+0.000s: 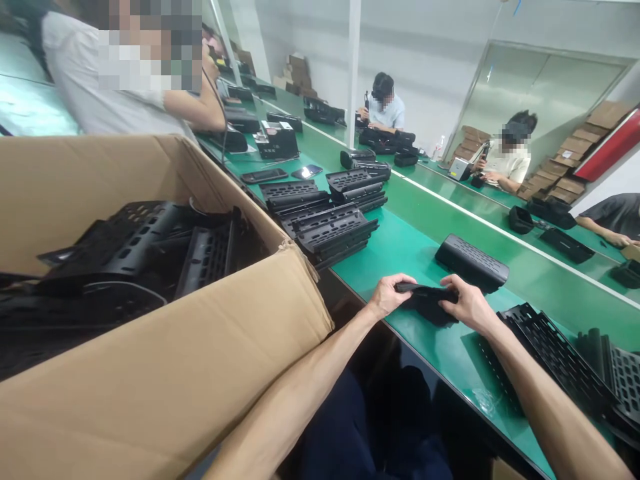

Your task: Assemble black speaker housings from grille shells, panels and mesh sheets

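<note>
Between my two hands is a black plastic part [431,305], held above the near edge of the green table. My left hand [392,295] pinches its left end, and my right hand [465,303] grips its right end with thumb and fingers. The part is seen nearly edge-on, so its full shape is hidden. Just beyond my right hand lies a curved black slotted cover [473,261]. To the right, partly behind my right forearm, rest several perforated black panels [555,347].
A cardboard box [225,347] holding black slotted parts [135,233] stands at my left. Stacked black panels [330,227] lie beyond its corner, with two phones [265,175] behind them. Several co-workers sit around the green table [425,207]; one person [120,80] is close at the left.
</note>
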`<state>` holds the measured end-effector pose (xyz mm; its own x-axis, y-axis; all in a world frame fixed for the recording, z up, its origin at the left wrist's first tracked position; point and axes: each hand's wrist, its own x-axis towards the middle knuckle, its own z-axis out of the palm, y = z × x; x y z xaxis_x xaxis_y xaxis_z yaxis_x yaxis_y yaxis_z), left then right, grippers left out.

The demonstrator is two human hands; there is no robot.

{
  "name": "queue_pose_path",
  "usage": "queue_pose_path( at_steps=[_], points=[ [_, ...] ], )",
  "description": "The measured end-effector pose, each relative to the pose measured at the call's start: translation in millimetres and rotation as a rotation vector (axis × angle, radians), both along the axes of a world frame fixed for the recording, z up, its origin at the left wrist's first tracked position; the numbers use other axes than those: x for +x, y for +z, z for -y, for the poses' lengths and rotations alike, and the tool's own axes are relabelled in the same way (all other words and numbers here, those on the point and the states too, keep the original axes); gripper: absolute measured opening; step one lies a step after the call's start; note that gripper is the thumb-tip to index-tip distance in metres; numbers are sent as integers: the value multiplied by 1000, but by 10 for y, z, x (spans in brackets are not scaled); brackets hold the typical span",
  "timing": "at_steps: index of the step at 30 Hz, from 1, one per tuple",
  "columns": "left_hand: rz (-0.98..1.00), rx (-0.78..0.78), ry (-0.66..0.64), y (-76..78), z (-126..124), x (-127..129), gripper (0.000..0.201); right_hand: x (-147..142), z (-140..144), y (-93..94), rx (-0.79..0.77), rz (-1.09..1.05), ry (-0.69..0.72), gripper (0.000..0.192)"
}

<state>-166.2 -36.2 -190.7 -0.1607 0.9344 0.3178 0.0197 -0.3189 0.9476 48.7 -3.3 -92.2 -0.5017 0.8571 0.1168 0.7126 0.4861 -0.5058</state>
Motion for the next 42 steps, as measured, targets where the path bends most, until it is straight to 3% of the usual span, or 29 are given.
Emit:
queue_pose_path(
  at_steps=[3, 7, 11, 16, 20, 23, 26, 28, 31, 33, 37, 42],
  points=[
    [16, -17, 25, -28, 59, 13, 20, 120, 110, -326, -35, -237, -65, 47],
    [-2, -9, 36, 52, 115, 9, 19, 171, 199, -555, -24, -467, -177, 30],
    [-41, 34, 28, 148, 224, 5, 24, 190, 248, -506, -23, -604, -216, 25],
    [-46, 9, -8, 98, 325, 16, 45, 156, 341, -606, -124, -706, -208, 33],
    [-35, -55, -17, 130, 258, 43, 28, 117, 320, -687, -218, -802, -278, 37],
    [-11, -127, -33, 287, 305, 27, 17, 143, 350, -551, -344, -885, -326, 38],
    [122, -277, -149, 435, 662, -36, 27, 219, 621, -380, -581, -913, -307, 40],
    [364, -485, -302, 442, 1064, -74, 39, 277, 943, -372, -830, -911, -278, 40],
    [637, -702, -331, 277, 1730, -61, 40, 343, 1502, -596, -1230, -976, -283, 43],
    [728, -802, -273, 87, 2107, 4, 41, 366, 1842, -851, -1384, -1031, -332, 41],
    [779, -947, -152, -287, 2573, 179, 44, 393, 2317, -1314, -1489, -1075, -473, 41],
    [714, -975, -111, -509, 2732, 305, 40, 498, 2506, -1500, -1479, -1036, -561, 45]
  ],
)
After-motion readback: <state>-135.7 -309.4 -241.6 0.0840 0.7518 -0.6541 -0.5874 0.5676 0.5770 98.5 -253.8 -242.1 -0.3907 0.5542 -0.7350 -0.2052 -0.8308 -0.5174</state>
